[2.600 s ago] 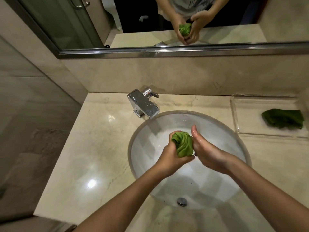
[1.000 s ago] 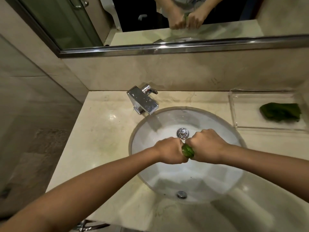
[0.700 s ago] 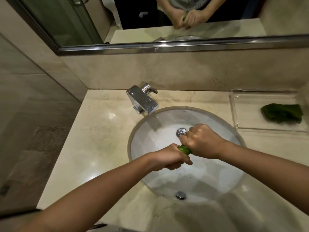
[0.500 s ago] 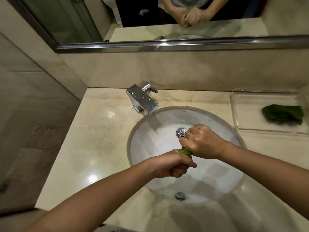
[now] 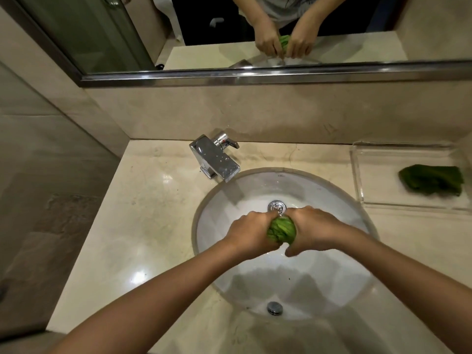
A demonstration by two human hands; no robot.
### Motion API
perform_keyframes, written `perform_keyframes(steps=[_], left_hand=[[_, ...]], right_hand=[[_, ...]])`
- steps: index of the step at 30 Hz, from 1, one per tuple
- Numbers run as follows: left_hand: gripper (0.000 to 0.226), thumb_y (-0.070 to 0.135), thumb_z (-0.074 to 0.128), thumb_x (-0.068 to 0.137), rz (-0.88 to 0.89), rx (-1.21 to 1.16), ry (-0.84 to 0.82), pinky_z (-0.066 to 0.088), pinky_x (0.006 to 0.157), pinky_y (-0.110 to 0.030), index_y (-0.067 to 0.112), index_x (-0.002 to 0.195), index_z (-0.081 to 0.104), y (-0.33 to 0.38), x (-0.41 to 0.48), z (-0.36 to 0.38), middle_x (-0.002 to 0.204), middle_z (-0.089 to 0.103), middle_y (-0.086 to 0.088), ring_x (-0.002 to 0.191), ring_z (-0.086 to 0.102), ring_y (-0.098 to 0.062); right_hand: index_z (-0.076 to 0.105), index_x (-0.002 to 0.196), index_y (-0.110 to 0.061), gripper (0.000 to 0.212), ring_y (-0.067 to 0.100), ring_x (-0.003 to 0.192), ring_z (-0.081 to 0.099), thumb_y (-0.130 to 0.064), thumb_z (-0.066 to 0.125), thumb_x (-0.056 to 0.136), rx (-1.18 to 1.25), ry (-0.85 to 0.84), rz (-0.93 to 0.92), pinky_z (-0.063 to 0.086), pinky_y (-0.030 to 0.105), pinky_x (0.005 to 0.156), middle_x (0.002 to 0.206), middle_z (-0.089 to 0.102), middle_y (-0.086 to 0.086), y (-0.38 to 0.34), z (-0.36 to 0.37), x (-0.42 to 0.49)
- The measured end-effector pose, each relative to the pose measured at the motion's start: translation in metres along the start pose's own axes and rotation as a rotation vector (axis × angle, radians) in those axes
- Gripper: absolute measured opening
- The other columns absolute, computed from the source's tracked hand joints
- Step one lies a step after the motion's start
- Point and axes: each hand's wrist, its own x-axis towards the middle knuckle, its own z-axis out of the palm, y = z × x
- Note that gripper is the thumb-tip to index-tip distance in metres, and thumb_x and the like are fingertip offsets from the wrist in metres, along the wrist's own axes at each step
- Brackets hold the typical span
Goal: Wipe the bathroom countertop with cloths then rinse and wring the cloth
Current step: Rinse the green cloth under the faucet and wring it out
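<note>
Over the sink basin (image 5: 224,226), nearest the camera, two bare forearms reach in across its near rim; below them one round metal fitting (image 5: 275,308) sits in the basin's near wall; above the basin's middle two hands meet on one green cloth (image 5: 281,230); the left hand (image 5: 251,232) has its fingers curled tight round the cloth's left end; the right hand (image 5: 315,228) grasps the right end the same way; the cloth bulges between them as a twisted, ridged wad, held clear of the porcelain; just beyond the knuckles one drain (image 5: 277,206) lies toward the basin's far side, which makes two metal fittings in the basin.

One pale marble countertop (image 5: 143,226) surrounds the basin, glossy to the basin's left; one chrome faucet (image 5: 215,158) stands at the basin's far-left rim, its square spout reaching over that rim; to the far right of the basin one clear tray (image 5: 378,175) lies on the countertop; it holds one darker green cloth (image 5: 431,180), crumpled toward its right end; that makes two cloths, one in the hands and one in the tray.

Farthest behind the basin one metal-framed mirror (image 5: 204,34) reflects both hands and the wad.
</note>
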Motion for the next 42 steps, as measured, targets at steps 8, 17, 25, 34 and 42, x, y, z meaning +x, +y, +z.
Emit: perform_keyframes(steps=[8,17,25,34,42], left_hand=[[0.010,0.014,0.050,0.084,0.633,0.292,0.479,0.036,0.039,-0.027,0.013,0.094,0.049,-0.015,0.014,-0.011,0.077,0.058,-0.003,0.067,0.056,-0.023],[0.015,0.000,0.056,0.078,0.941,0.453,0.529,0.020,0.039,-0.022,0.009,0.089,0.054,-0.014,0.027,-0.028,0.062,0.054,-0.001,0.049,0.052,-0.019],[0.015,0.030,0.048,0.087,0.257,0.449,0.003,0.031,0.061,-0.028,0.017,0.081,0.053,0.006,0.021,-0.017,0.091,0.066,-0.008,0.080,0.061,-0.034],[0.044,0.003,0.061,0.072,-0.139,-0.453,-0.346,0.020,0.047,-0.024,0.016,0.049,0.026,-0.002,0.018,-0.001,0.047,0.027,0.006,0.047,0.024,-0.014],[0.047,0.003,0.063,0.076,-0.173,-0.579,-0.458,0.016,0.047,-0.026,0.019,0.051,0.026,-0.002,0.016,-0.009,0.042,0.024,0.009,0.044,0.021,-0.013]], right_hand=[[0.062,0.110,-0.003,0.095,0.033,0.086,0.061,-0.078,0.065,0.053,1.275,-0.518,0.042,0.053,0.045,0.072,0.095,0.063,0.018,0.032,-0.007,-0.004],[0.055,0.077,-0.008,0.045,0.016,0.045,0.047,-0.034,0.083,0.054,1.298,-0.743,0.062,0.040,0.021,0.044,0.057,0.053,0.007,0.011,-0.003,-0.014],[0.039,0.065,-0.016,0.026,0.017,0.047,0.035,-0.014,0.066,0.068,0.357,0.004,0.147,0.024,0.022,0.045,0.056,0.043,-0.002,-0.008,-0.001,0.006],[0.055,0.087,-0.013,0.012,0.030,0.060,0.048,-0.015,0.056,0.075,-0.588,0.383,-0.249,0.021,0.024,0.048,0.080,0.064,0.006,-0.006,0.013,0.022],[0.058,0.058,-0.012,0.016,0.021,0.030,0.035,-0.004,0.053,0.046,-0.533,0.766,-0.432,0.013,0.020,0.043,0.037,0.038,-0.002,0.018,0.028,0.029]])
